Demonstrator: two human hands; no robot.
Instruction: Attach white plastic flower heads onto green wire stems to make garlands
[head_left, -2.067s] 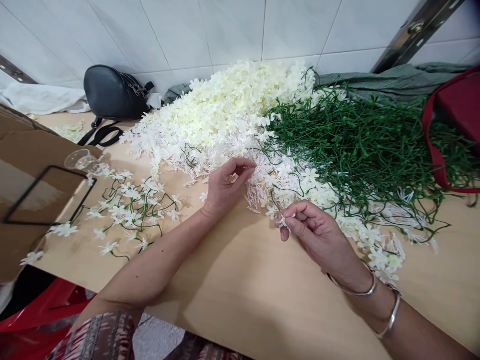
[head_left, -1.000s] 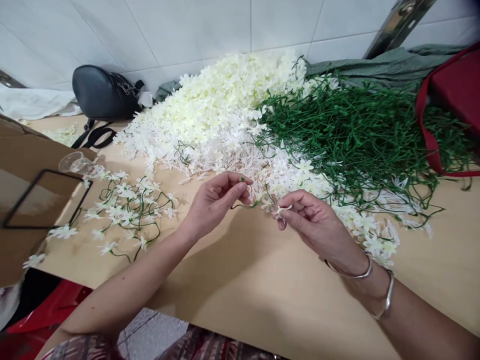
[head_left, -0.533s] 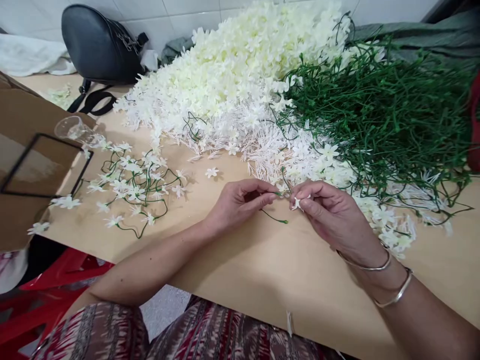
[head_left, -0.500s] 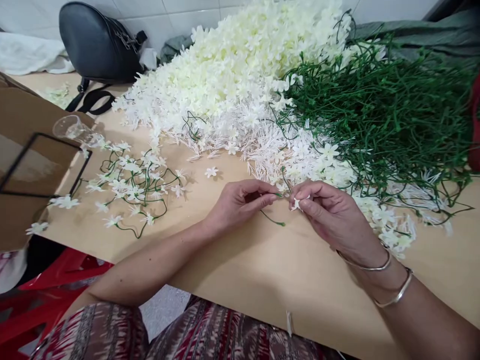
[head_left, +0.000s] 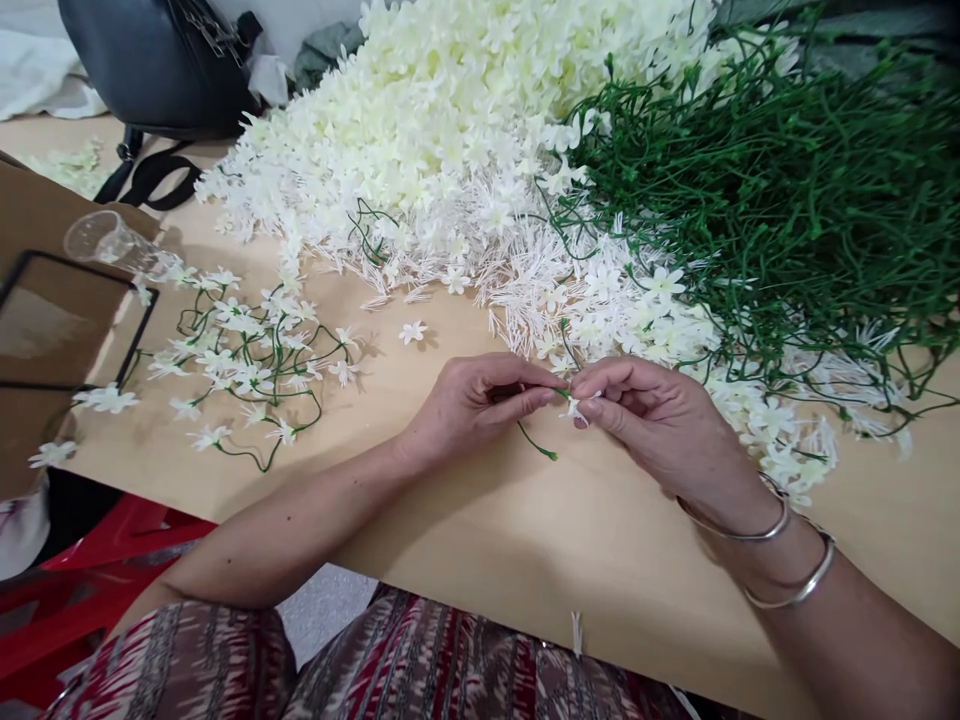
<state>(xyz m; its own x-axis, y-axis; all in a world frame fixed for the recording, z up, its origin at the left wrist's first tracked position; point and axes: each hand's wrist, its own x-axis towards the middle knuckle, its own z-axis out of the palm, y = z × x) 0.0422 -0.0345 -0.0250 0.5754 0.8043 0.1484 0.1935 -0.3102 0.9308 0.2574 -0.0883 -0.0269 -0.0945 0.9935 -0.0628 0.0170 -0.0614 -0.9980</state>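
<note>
Between finger and thumb, my left hand (head_left: 491, 400) pinches a thin green artificial stem (head_left: 536, 442), whose lower branch hangs free above the table. My right hand (head_left: 645, 410) pinches a small white artificial flower (head_left: 576, 408) right at the tip of that stem. Flower and stem meet there, though the fingers partly hide the joint. A lone white blossom (head_left: 412, 332) lies on the table beyond my left hand. Left of it spreads a cluster of white flowers on green stems (head_left: 251, 350).
A large heap of white petals (head_left: 450, 130) fills the back, with a pile of green stems (head_left: 787, 190) at right. A black bag (head_left: 161, 70), a clear plastic cup (head_left: 112, 243) on its side and a cardboard box (head_left: 52, 310) are at left. White threads (head_left: 577, 633) lie at the front edge.
My right hand has brought the white flower left against the stem tip, where a gap was before. The whole view has shifted slightly.
</note>
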